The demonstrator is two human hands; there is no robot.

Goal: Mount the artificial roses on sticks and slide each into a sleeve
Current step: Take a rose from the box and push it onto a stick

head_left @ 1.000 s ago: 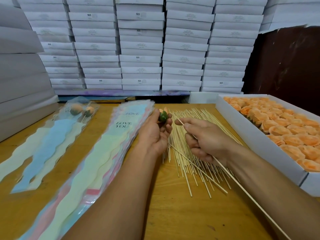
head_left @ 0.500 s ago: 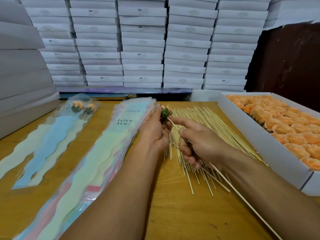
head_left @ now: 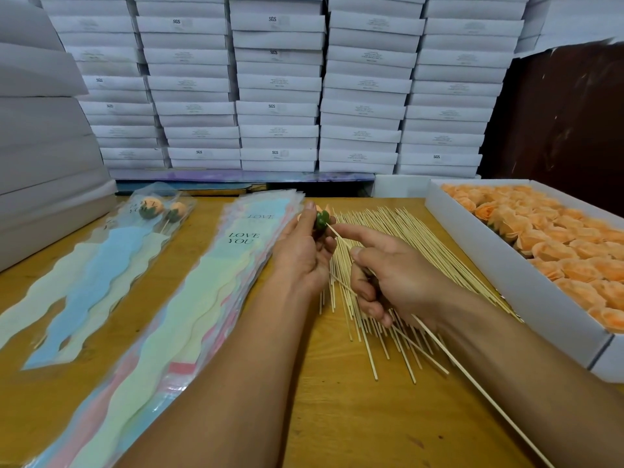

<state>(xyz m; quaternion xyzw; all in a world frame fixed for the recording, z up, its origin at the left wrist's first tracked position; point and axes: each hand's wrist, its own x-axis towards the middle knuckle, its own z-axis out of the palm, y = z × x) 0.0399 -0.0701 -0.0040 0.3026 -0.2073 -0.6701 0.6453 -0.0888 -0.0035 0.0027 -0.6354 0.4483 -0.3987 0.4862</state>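
Rose (head_left: 320, 220), green base toward the camera, sits pinched in the left hand (head_left: 304, 255) above the table (head_left: 337, 417). Right hand (head_left: 395, 278) grips a stick (head_left: 472, 383), its tip touching the rose's base, over the loose stick pile (head_left: 405, 238); sleeves (head_left: 189, 298) lie left.

Bare wooden table (head_left: 337, 417) lies open in the near centre, between the two forearms. Left side is taken up by the stack of "LOVE YOU" sleeves (head_left: 189, 298); further left lie the filled sleeves (head_left: 101, 265), with a strip of bare wood between the two. Loose sticks (head_left: 398, 258) cover the middle right, their ends fanning toward the near edge. The white box of peach roses (head_left: 506, 275) walls off the right. Stacked white cartons (head_left: 277, 96) close the far edge and left flank.
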